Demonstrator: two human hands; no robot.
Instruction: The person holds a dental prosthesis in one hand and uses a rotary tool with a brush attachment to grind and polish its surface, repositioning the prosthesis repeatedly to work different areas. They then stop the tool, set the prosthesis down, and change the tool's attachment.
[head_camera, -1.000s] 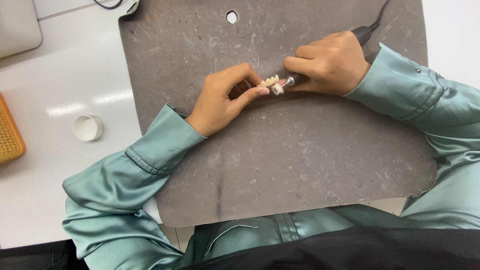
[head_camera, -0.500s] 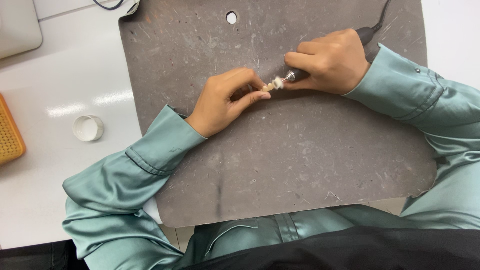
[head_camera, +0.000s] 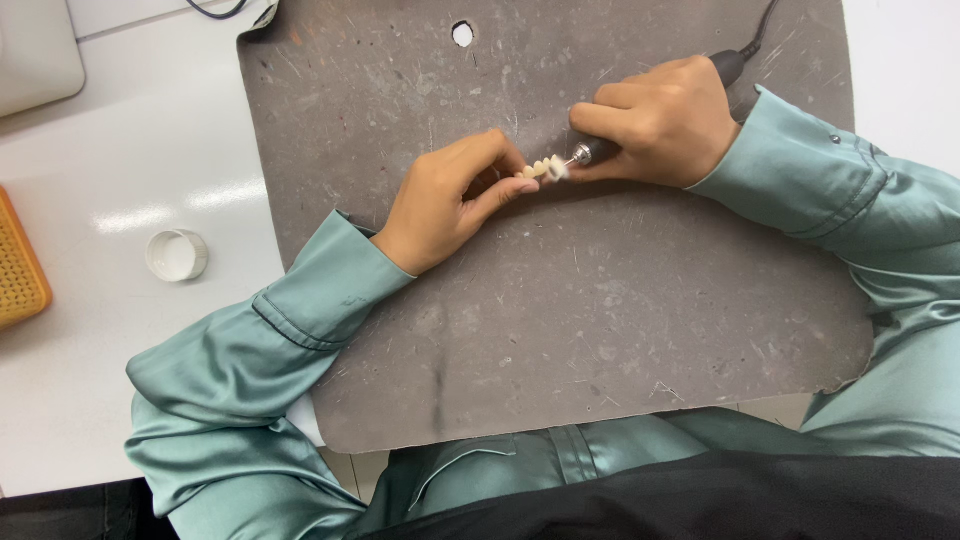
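My left hand (head_camera: 455, 195) pinches a small cream-coloured row of teeth (head_camera: 537, 169) between thumb and fingertips, above a scratched grey mat (head_camera: 560, 320). My right hand (head_camera: 665, 120) grips a dark rotary handpiece (head_camera: 600, 150) like a pen. Its small white tip touches the right end of the tooth piece. The tool's black cord (head_camera: 765, 20) runs off past the mat's upper right corner. Both forearms wear green satin sleeves.
A small white round cap (head_camera: 177, 254) lies on the white table left of the mat. An orange perforated tray (head_camera: 20, 270) sits at the left edge. A pale grey device (head_camera: 35, 50) fills the top left corner. The mat has a hole (head_camera: 462, 34) near its top edge.
Both hands have stayed together over the mat. The tooth piece has turned a little in my left fingers, and the tool tip has shifted along it.
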